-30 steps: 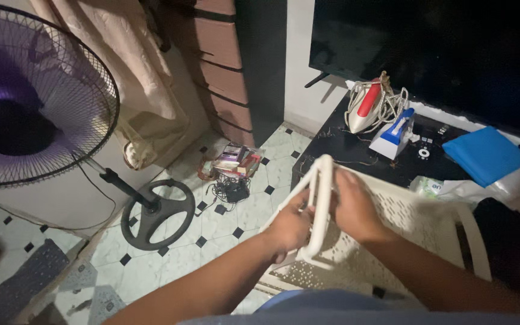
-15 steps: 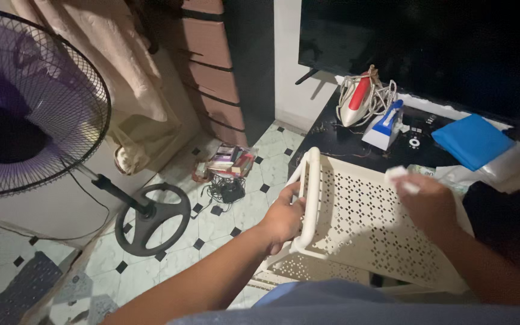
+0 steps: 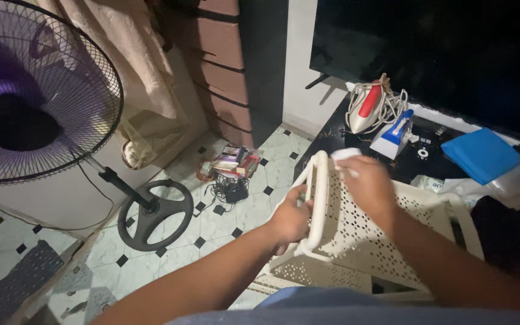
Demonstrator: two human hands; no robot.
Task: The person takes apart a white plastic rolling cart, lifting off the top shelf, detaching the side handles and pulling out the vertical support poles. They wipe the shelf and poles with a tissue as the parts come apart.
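Note:
A cream perforated plastic chair (image 3: 386, 241) stands in front of me. My left hand (image 3: 290, 218) grips its rounded armrest frame (image 3: 319, 198) from the left side. My right hand (image 3: 369, 186) presses a small white cloth (image 3: 345, 155) against the top corner of that frame, near the chair's perforated panel.
A purple standing fan (image 3: 28, 102) with a round base (image 3: 154, 213) stands on the tiled floor at left. Cables and small boxes (image 3: 231, 171) lie on the floor. A dark table holds two irons (image 3: 377, 114), a blue folded cloth (image 3: 479, 153) and a dark screen (image 3: 428, 54).
My right hand left the armrest, reached toward the table side, and has come back to the frame's top corner with the white cloth. The left hand kept its grip.

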